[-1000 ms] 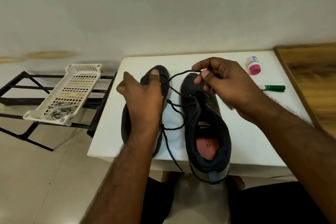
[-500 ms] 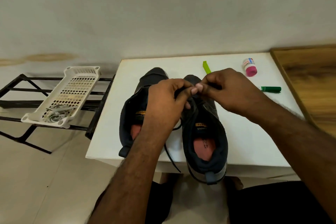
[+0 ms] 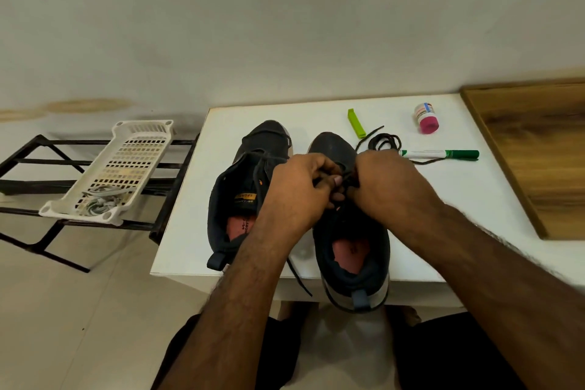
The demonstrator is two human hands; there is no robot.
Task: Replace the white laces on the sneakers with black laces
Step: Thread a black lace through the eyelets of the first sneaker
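Observation:
Two dark sneakers stand side by side on the white table (image 3: 443, 231), toes pointing away from me. The left sneaker (image 3: 240, 199) has no lace that I can see. Over the lace area of the right sneaker (image 3: 351, 247) my left hand (image 3: 300, 190) and my right hand (image 3: 389, 187) meet, both pinching a black lace (image 3: 346, 179) between their fingertips. One end of that lace hangs over the table's front edge. A second black lace (image 3: 384, 142) lies coiled beyond my right hand. White laces (image 3: 99, 203) lie in the basket to the left.
A white plastic basket (image 3: 126, 165) rests on a black metal rack (image 3: 38, 187) left of the table. On the table's far side lie a green clip (image 3: 356, 123), a green marker (image 3: 443, 154) and a small pink-capped bottle (image 3: 427, 119). A wooden surface (image 3: 538, 152) adjoins on the right.
My left hand left the left sneaker and joined my right hand over the right sneaker. Both hands came nearer and lower, uncovering the green clip and the coiled lace.

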